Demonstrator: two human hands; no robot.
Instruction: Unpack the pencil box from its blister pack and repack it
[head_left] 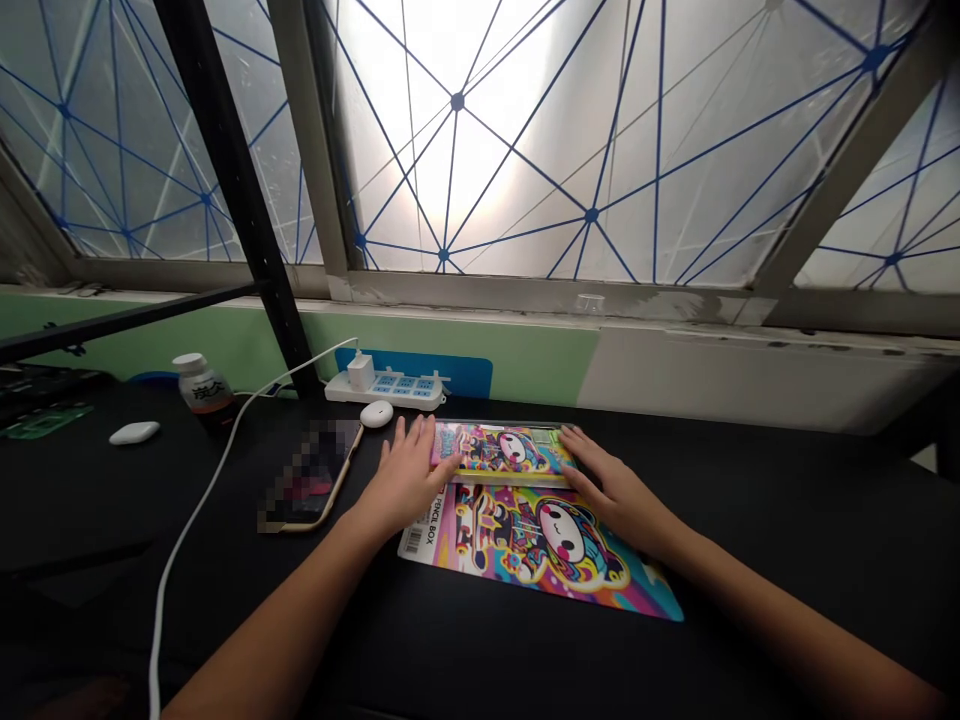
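Note:
A flat, brightly printed pencil box (502, 450) with a cartoon character on its lid lies near the middle of the desk. My left hand (409, 475) is at its left end, thumb along the front edge and fingers towards the back. At the right end, my right hand (611, 490) spans the box, with its thumb in front and fingertips at the far corner. Under the box and extending towards me is a matching printed sheet (517, 550), marked "PENCIL BOX" beside a barcode. The box covers its far part.
To the left lie a phone (319, 475), a white earbud case (376, 414) and another small white object (135, 433). A bottle (202, 385) and a power strip (409, 392) stand farther back. A white cable (217, 470) loops across the left side. Black desk surface (787, 500) extends right.

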